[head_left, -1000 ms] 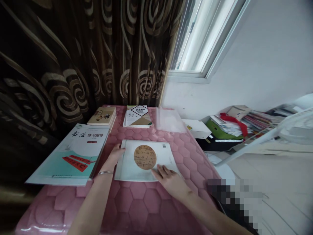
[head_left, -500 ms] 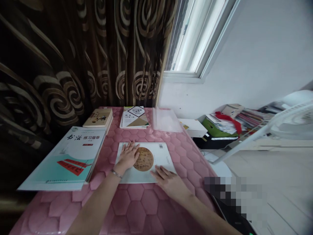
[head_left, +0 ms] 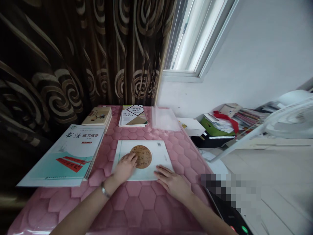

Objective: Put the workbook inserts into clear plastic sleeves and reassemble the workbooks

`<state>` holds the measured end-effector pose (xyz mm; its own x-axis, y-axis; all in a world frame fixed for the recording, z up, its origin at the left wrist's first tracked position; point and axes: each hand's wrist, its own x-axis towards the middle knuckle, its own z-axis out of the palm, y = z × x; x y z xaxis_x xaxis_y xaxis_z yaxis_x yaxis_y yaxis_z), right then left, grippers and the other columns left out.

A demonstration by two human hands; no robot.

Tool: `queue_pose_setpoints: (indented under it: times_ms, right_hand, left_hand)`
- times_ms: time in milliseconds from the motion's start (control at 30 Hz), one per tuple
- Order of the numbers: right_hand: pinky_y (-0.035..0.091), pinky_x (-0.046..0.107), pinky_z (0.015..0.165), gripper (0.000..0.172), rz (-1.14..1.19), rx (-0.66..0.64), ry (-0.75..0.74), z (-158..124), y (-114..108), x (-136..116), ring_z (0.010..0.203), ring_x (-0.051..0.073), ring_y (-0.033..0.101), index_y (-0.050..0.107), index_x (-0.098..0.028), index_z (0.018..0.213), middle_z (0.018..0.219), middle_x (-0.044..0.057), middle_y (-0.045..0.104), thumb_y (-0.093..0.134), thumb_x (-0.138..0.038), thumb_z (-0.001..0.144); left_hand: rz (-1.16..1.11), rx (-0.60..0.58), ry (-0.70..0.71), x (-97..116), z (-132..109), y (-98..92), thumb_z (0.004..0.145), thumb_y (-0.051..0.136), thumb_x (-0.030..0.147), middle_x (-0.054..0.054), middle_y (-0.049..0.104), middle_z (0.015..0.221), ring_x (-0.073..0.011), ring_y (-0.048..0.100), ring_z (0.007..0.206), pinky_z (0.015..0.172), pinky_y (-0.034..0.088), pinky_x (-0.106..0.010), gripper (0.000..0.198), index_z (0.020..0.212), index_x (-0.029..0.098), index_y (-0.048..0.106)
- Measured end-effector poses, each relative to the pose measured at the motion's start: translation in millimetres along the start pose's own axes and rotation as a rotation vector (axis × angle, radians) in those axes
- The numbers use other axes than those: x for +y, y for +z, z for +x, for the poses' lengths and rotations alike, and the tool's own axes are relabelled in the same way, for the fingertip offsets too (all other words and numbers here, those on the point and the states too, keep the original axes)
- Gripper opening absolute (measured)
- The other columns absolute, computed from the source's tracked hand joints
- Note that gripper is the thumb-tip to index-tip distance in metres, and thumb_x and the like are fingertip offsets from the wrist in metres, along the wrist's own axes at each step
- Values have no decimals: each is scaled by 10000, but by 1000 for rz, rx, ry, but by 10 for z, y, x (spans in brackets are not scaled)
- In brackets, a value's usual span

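A white book with a round brown picture lies flat on the pink padded table cover. On its left part rests my left hand, a metal bracelet at the wrist, fingers slightly bent beside the brown circle and holding nothing. My right hand lies over the lower right corner of the book, its fingers extended and nothing in them. To the left is a stack topped by a white and teal book.
Behind that stack sit tan books. White booklets and clear plastic sleeves lie at the back. Right of the table are a white box, a green bin of papers and a white fan.
My left hand has slid down the book toward me, uncovering its upper left part. My right hand has shifted slightly, and the whole view has moved a little.
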<state>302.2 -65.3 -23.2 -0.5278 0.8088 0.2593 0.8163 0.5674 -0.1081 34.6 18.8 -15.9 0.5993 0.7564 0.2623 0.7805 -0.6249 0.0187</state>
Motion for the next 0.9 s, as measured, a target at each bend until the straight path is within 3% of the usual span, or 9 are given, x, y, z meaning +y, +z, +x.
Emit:
queue_pose_setpoints:
  times_ms: [167,300,367,433,533,667,800,900]
  right_hand:
    - [477,359,1058,349,103,-42,81,17,-81,-26,1290,199,526,640,-242,1278,1382,57,578,509,-237,954]
    - [467,370,1056,327,218,-97,148,85,-196,-26,1272,195,539,680,-271,1220,1353,25,606,486,-264,957]
    - [460,354,1052,324,299,-99,163,135,-241,-5,1237,183,569,714,-272,1157,1289,16,653,453,-271,965]
    - [475,326,1014,339,363,-87,204,190,-273,29,1164,179,620,734,-267,1098,1216,16,696,421,-279,969]
    - [524,290,843,352,351,-100,339,284,-314,97,917,186,709,748,-263,1014,1019,24,761,404,-318,966]
    - [493,245,659,342,356,-133,370,461,-433,216,721,169,688,736,-251,898,793,0,751,405,-325,943]
    - [476,247,695,291,371,-109,318,739,-711,371,751,162,677,722,-230,874,827,6,751,435,-255,913]
    - [461,246,725,283,271,-71,327,1018,-963,501,758,157,659,723,-236,902,846,6,749,444,-269,937]
  left_hand:
    - [4,66,124,-128,-690,-94,957,484,355,-85,477,1487,-223,430,1363,1081,418,-394,530,1455,195,407]
    - [81,137,79,-207,-912,-200,925,528,454,-101,522,1443,-239,489,1304,1045,435,-401,581,1443,210,429]
    - [136,203,65,-154,-911,-262,916,540,468,-126,547,1408,-268,493,1295,1081,379,-460,558,1407,208,481]
    - [180,249,140,-59,-874,-311,940,527,404,-115,571,1380,-260,474,1311,1122,304,-483,475,1381,227,510]
    - [196,242,326,82,-782,-327,971,485,246,-67,615,1334,-200,508,1273,1110,314,-405,374,1342,241,540]
    - [178,95,334,157,-608,-281,938,560,276,-86,639,1298,-227,569,1205,1013,437,-379,346,1267,172,586]
    - [172,-119,266,146,-457,-286,903,615,255,-117,651,1265,-250,612,1150,879,532,-362,375,1258,142,581]
    - [191,-185,287,149,-418,-285,914,562,157,-136,651,1253,-256,624,1133,838,549,-353,315,1226,122,595]
